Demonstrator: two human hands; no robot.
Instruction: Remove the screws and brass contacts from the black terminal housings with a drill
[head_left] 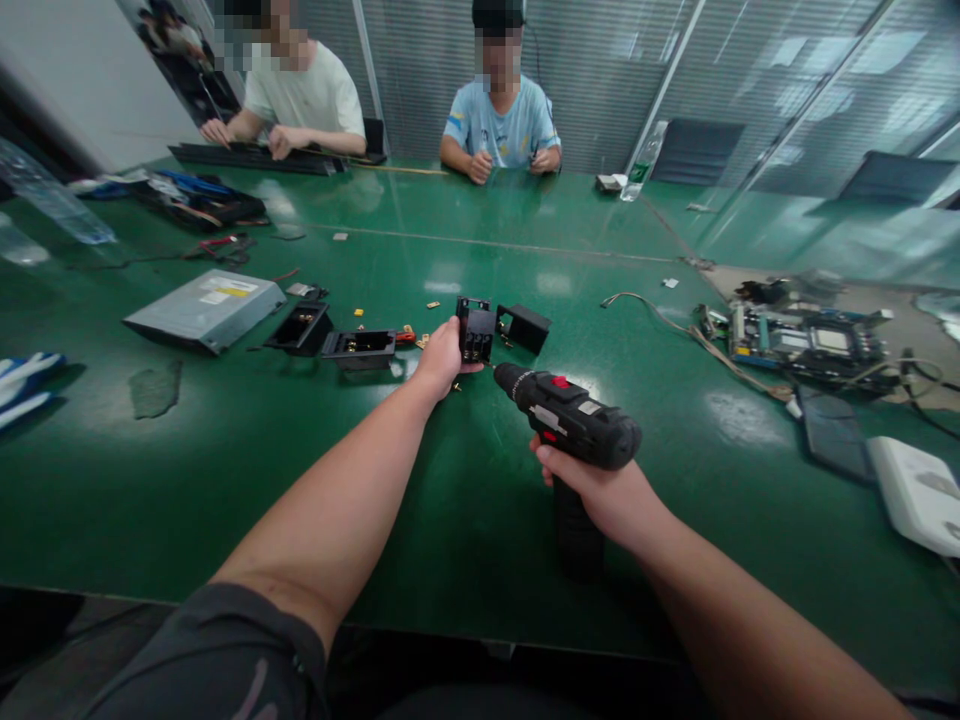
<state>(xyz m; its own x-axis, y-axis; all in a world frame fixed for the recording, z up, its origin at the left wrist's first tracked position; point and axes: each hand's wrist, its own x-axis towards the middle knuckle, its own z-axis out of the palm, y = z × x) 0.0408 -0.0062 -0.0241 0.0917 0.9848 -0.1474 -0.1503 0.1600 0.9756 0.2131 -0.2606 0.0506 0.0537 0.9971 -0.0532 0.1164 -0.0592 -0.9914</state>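
Note:
My left hand (444, 358) is closed around the side of a small black plastic housing (477, 332) with slots in its front, holding it on the green table (465, 480). My right hand (592, 488) grips a black cordless drill (570, 410) with red switches by its handle. The drill's tip points left at the lower front of the housing; whether it touches cannot be made out. Just right of the housing lies a black plastic cover (527, 327). Left of my left hand sit two open black plastic boxes, one nearer (360, 346) and one farther left (301, 328). Small brass pieces (424, 340) are scattered around.
A silver disc drive (208, 308) lies at left. On the right are a circuit board (814, 340) with cables, a dark phone-like slab (834, 432) and a white power block (916, 492). Two people sit across the table, near a plastic bottle (645, 162).

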